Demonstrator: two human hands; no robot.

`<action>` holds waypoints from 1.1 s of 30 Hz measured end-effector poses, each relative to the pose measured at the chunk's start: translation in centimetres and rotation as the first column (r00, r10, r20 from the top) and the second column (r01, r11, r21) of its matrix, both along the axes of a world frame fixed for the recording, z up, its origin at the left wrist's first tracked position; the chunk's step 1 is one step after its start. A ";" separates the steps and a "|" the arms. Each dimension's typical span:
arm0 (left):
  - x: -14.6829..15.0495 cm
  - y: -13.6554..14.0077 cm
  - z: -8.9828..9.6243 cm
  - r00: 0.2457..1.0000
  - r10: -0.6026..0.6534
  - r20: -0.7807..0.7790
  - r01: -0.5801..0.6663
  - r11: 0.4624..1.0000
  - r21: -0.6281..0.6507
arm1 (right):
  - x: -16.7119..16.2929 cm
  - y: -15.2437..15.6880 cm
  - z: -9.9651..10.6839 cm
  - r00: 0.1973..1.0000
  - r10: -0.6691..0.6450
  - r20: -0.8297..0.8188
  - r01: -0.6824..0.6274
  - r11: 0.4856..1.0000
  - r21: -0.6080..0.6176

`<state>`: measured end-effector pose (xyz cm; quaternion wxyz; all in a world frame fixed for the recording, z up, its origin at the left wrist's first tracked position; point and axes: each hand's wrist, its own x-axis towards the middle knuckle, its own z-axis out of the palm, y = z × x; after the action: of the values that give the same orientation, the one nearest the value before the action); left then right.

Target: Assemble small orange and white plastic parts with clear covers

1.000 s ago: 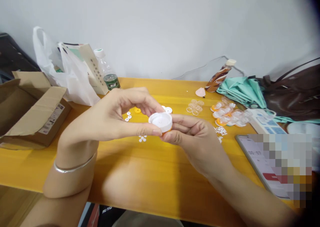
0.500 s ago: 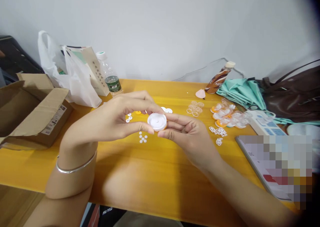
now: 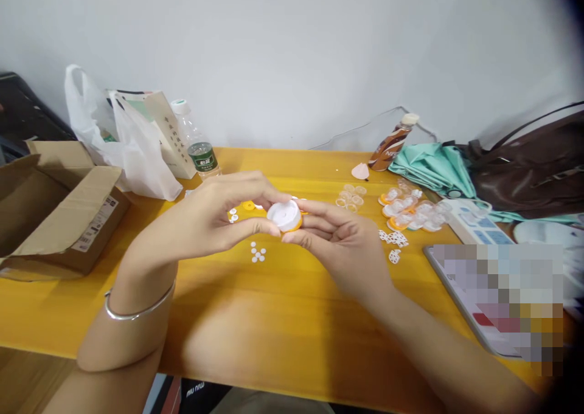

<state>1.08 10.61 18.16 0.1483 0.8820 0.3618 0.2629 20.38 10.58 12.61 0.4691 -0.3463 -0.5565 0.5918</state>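
Well, I see the left hand (image 3: 216,219) and right hand (image 3: 349,247) pinching one round white-and-orange plastic piece (image 3: 283,216) with their fingers, over the table (image 3: 274,323), left of the phone (image 3: 465,304).

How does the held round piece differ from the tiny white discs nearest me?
The round piece is in the left hand and right hand; the white discs lie on the table. The round piece is far larger than any disc. The round piece has an orange edge; the discs look white. Both are round.
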 end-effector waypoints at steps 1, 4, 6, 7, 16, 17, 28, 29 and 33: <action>0.0 0.1 0.0 1.000 0.002 0.020 -0.001 1.000 -0.023 | 0.0 0.1 0.0 1.000 0.019 -0.008 -0.019 1.000 -0.022; 0.1 0.3 -0.1 0.995 0.000 0.104 0.011 0.994 -0.106 | 0.1 0.3 0.2 0.997 0.068 -0.048 -0.072 0.993 -0.092; 0.1 0.5 -0.2 0.988 0.001 0.155 0.023 0.988 -0.152 | 0.2 0.4 0.2 0.993 0.092 -0.080 -0.101 0.986 -0.130; 0.1 0.6 -0.2 0.985 0.003 0.172 0.026 0.985 -0.168 | 0.2 0.4 0.2 0.990 0.105 -0.091 -0.117 0.983 -0.142; -0.1 0.7 -0.2 0.993 -0.013 0.115 0.027 0.992 -0.123 | 0.1 0.9 -0.3 0.981 0.162 -0.109 -0.180 0.968 -0.174; -0.2 0.6 -0.2 0.994 -0.009 0.106 0.020 0.994 -0.107 | 0.1 0.9 -0.3 0.982 0.160 -0.099 -0.175 0.970 -0.168; 0.6 -0.2 -0.2 0.996 0.026 0.087 -0.023 0.999 -0.034 | 0.1 0.1 0.3 1.000 0.003 0.027 -0.003 1.000 -0.003; 0.5 -0.3 -0.1 0.998 0.021 0.065 -0.020 1.000 -0.015 | 0.0 0.0 0.2 1.000 -0.012 0.024 0.012 1.000 0.000; 0.2 -0.5 -0.1 0.999 0.032 -0.017 -0.031 0.998 0.050 | -0.4 0.0 -0.3 0.999 0.018 -0.027 -0.019 0.999 -0.027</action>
<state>1.29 10.09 18.06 0.1191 0.8819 0.3704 0.2662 20.02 10.58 12.34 0.4662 -0.3397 -0.5453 0.6081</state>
